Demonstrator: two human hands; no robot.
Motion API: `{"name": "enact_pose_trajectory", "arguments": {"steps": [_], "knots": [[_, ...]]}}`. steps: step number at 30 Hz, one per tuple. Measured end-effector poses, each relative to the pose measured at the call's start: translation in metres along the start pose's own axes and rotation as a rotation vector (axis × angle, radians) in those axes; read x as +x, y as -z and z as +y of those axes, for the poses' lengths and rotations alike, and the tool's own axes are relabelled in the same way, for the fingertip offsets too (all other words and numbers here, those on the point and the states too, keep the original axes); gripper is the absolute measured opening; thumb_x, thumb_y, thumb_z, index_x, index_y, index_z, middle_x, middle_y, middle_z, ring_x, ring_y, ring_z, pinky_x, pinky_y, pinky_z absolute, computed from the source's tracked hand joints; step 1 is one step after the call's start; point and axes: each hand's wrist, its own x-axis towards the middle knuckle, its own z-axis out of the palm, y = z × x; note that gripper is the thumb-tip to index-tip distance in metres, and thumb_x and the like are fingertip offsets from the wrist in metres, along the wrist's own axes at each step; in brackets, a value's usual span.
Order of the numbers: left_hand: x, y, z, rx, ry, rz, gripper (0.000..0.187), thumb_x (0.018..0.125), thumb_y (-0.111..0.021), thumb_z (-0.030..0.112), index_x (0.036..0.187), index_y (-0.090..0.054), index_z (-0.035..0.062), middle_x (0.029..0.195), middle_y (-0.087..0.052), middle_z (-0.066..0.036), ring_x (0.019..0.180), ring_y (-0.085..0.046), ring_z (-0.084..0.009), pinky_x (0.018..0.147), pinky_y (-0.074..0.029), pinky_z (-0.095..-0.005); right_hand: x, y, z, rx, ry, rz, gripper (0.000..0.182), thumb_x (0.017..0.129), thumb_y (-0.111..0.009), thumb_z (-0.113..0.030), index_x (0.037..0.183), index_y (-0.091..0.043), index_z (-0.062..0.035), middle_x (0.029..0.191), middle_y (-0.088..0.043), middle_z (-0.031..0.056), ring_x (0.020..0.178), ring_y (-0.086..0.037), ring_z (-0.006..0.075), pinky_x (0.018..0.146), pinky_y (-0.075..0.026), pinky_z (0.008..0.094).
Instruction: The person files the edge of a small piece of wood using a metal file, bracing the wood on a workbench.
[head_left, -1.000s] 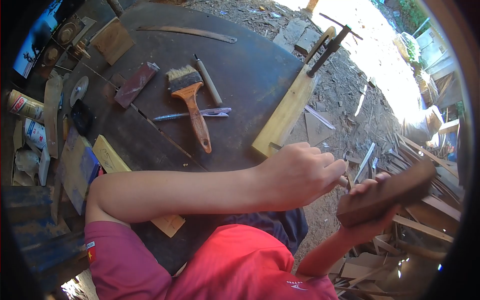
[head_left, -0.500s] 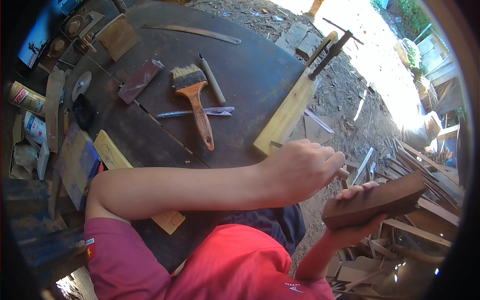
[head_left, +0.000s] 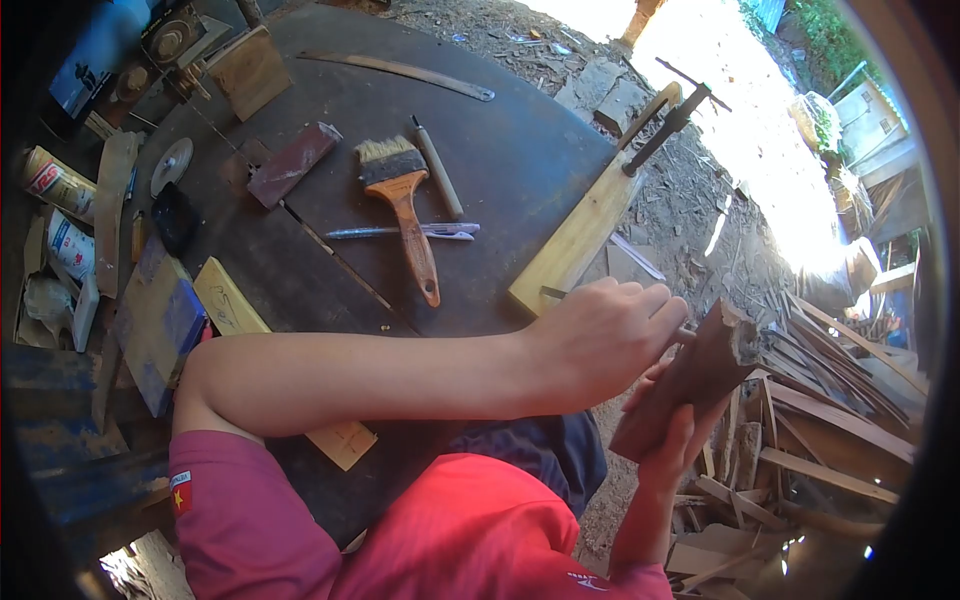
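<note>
**Dark wood block held off the desk edge, both hands engaged**

A dark wood block is gripped from below by the right hand, fingers wrapped around its lower half. The block is tilted, upper end pointing up and to the right, chipped at the top corner. It is held clear of the desk, beyond the desk's near right edge and above the scrap wood pile on the ground.

The left hand is closed into a loose fist. A small tool is pinched in it; only a short stub shows past the fingers, so its type cannot be told. The fist is set right against the block's upper face. The left forearm is laid across the desk's front edge.

On the desk, well apart from the hands:
- paintbrush with orange handle, bristles pointing away
- pen lying across the brush handle
- reddish wood strip left of the brush
- light wooden plank along the right edge, with a clamp at its far end
- yellow wood piece near the left elbow
- cans at the far left
</note>
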Motion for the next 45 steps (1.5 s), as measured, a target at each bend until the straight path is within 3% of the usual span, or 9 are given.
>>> {"name": "enact_pose_trajectory", "arguments": {"steps": [2,4,9,13,16,20,25,35,45], "knots": [[0.000,-0.003,-0.002,0.014,-0.003,0.020,0.017,0.098,-0.063,0.016,0.095,-0.051,0.0046,0.083,-0.057,-0.012,0.076,-0.065,-0.0329,0.070,-0.051,-0.0444,0.002,0.003,-0.003,-0.048,-0.019,0.033,0.071,0.105,-0.047,-0.060,0.147,-0.037,-0.0028,0.115,-0.059,0.0159,0.081,-0.067,0.0262,0.067,-0.058,0.0380],[-0.002,-0.004,-0.001,0.020,0.003,0.009,0.016,0.098,-0.062,0.016,0.095,-0.051,0.0044,0.083,-0.056,-0.012,0.075,-0.065,-0.0329,0.070,-0.051,-0.0444,0.009,0.001,-0.003,0.298,-0.039,0.285,0.071,0.105,-0.047,-0.060,0.144,-0.040,-0.0009,0.112,-0.060,0.0151,0.080,-0.067,0.0261,0.067,-0.059,0.0374],[0.001,-0.002,-0.003,0.065,-0.009,-0.002,0.012,0.094,-0.061,0.012,0.096,-0.052,0.0040,0.085,-0.057,-0.012,0.077,-0.065,-0.0318,0.072,-0.051,-0.0433,0.002,-0.019,-0.002,-0.128,-0.008,0.053,0.088,0.096,-0.060,-0.066,0.148,-0.034,-0.0008,0.102,-0.063,0.0178,0.073,-0.069,0.0233,0.061,-0.058,0.0351],[-0.005,-0.003,-0.002,0.180,-0.025,-0.059,0.014,0.088,-0.061,0.010,0.097,-0.053,0.0030,0.089,-0.057,-0.012,0.080,-0.065,-0.0304,0.073,-0.050,-0.0416,0.006,-0.008,-0.003,-0.060,-0.013,0.092,0.067,0.102,-0.054,-0.056,0.136,-0.042,0.0007,0.106,-0.062,0.0207,0.073,-0.067,0.0269,0.060,-0.058,0.0375],[-0.005,-0.002,-0.002,0.209,-0.035,-0.088,0.015,0.086,-0.060,0.010,0.098,-0.054,0.0020,0.091,-0.057,-0.012,0.081,-0.064,-0.0298,0.074,-0.050,-0.0409,0.009,-0.021,-0.004,0.620,-0.144,0.377,0.066,0.103,-0.054,-0.056,0.136,-0.042,0.0000,0.109,-0.062,0.0208,0.074,-0.067,0.0271,0.061,-0.058,0.0386],[-0.005,0.002,-0.004,0.232,-0.006,-0.115,0.016,0.086,-0.060,0.008,0.099,-0.054,0.0013,0.092,-0.057,-0.013,0.083,-0.064,-0.0300,0.074,-0.050,-0.0412,-0.010,-0.024,0.004,-0.110,-0.120,-0.004,0.074,0.103,-0.052,-0.060,0.145,-0.036,-0.0015,0.109,-0.060,0.0200,0.075,-0.066,0.0248,0.064,-0.056,0.0362],[-0.004,0.003,-0.006,0.174,0.008,-0.076,0.017,0.085,-0.061,0.007,0.100,-0.054,0.0009,0.092,-0.058,-0.014,0.083,-0.064,-0.0311,0.074,-0.050,-0.0420,0.005,-0.002,0.000,0.356,-0.169,0.248,0.074,0.102,-0.047,-0.065,0.139,-0.040,-0.0008,0.109,-0.059,0.0163,0.078,-0.064,0.0247,0.065,-0.055,0.0359],[-0.002,0.011,0.001,0.210,-0.048,-0.048,0.024,0.097,-0.065,0.028,0.088,-0.059,0.0059,0.086,-0.058,-0.009,0.077,-0.061,-0.0257,0.074,-0.048,-0.0387,0.003,-0.022,0.006,0.313,-0.271,0.511,0.067,0.106,-0.041,-0.060,0.135,-0.045,0.0005,0.109,-0.058,0.0142,0.079,-0.062,0.0225,0.066,-0.055,0.0373],[0.012,0.035,-0.049,0.596,0.029,-0.029,0.028,0.095,-0.066,0.032,0.095,-0.064,0.0044,0.087,-0.065,-0.010,0.086,-0.065,-0.0271,0.080,-0.049,-0.0424,-0.008,-0.032,0.017,0.190,-0.199,0.210,0.060,0.107,-0.046,-0.049,0.141,-0.035,-0.0004,0.107,-0.058,0.0203,0.071,-0.064,0.0261,0.057,-0.057,0.0377]]}}
